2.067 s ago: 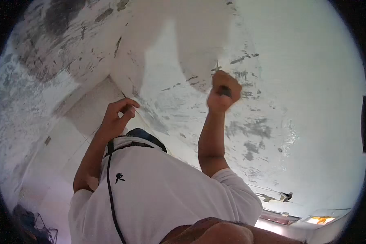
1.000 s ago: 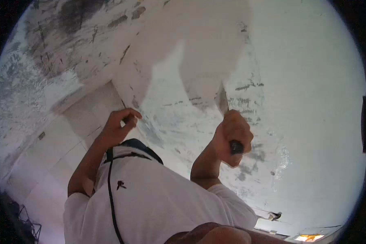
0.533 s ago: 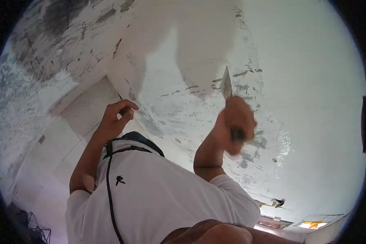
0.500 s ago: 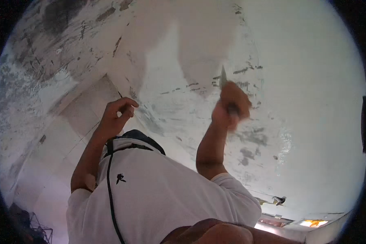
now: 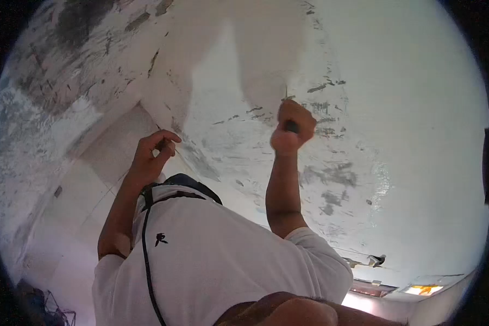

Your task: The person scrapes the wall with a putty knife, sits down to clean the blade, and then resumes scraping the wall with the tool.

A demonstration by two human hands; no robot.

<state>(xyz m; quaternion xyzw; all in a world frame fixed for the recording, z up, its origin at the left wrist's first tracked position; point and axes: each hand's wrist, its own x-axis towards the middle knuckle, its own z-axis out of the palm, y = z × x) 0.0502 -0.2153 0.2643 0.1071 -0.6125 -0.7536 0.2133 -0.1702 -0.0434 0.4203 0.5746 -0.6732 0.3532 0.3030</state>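
Observation:
On the right, my right hand is closed around the dark handle of a scraper-like tool. Its narrow blade points up from the fist, before a pale surface with rough grey patches. My left hand, at left of centre, is raised with fingers loosely curled and thumb apart from the palm; no object shows in it. It is nearest to the corner edge of the surface, above the dark clothing at my waist.
Rough, stained plaster covers the left side. A pale tiled area lies beside the left hand. A dark cord hangs over my white shirt. A bright orange panel and a dark tangled object are at the lower edges.
My right hand has moved left with the tool, and the blade now shows nearly edge-on. My left hand has shifted only slightly left.

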